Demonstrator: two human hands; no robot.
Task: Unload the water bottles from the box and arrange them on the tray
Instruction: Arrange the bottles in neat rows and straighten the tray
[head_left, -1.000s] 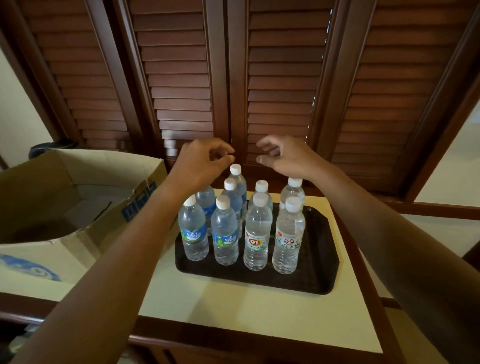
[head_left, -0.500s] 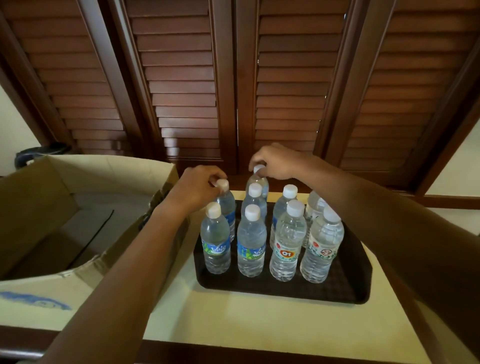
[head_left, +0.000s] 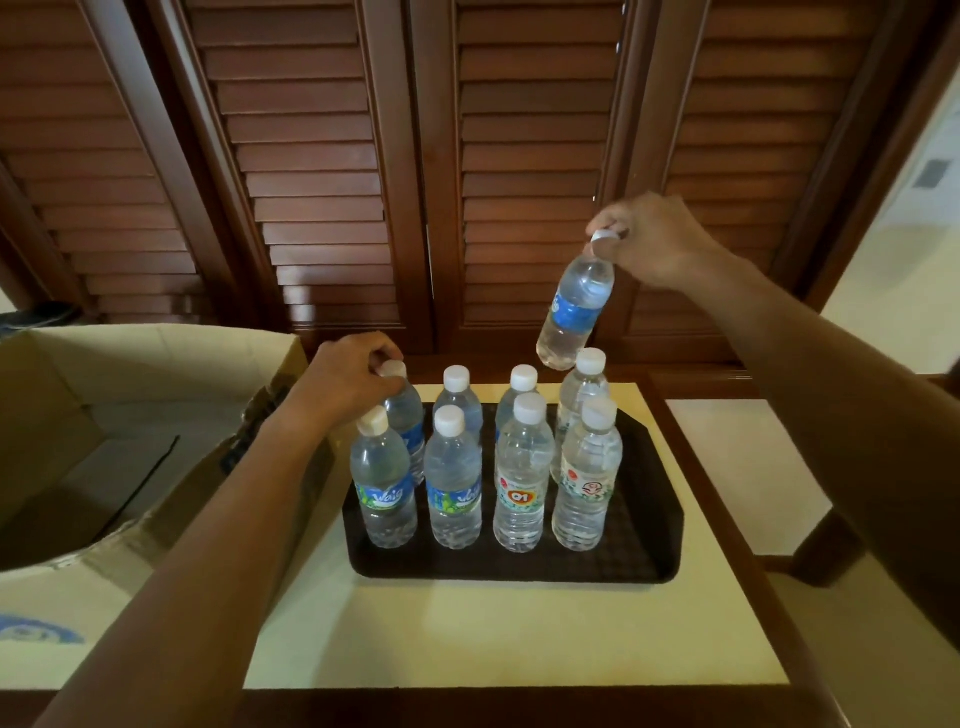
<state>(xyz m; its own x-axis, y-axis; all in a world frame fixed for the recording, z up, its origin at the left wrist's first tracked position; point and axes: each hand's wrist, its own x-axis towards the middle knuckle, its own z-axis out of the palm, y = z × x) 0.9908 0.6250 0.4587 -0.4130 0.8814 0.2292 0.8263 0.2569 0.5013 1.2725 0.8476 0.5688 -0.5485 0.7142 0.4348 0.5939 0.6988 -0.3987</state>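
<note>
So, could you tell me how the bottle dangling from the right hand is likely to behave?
Held only by its cap, the lifted bottle hangs tilted, so it probably swings. It looks full, hence heavy. Set down carelessly, it might tip.

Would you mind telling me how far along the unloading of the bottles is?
Nearly done. The brown cardboard box shows no bottles in its visible part, and eight clear plastic water bottles stand on the dark rectangular tray. In hand: the right hand holds a blue-labelled bottle by its cap above the tray; the left hand grips the back-left bottle. Left: setting that lifted bottle down.
</note>
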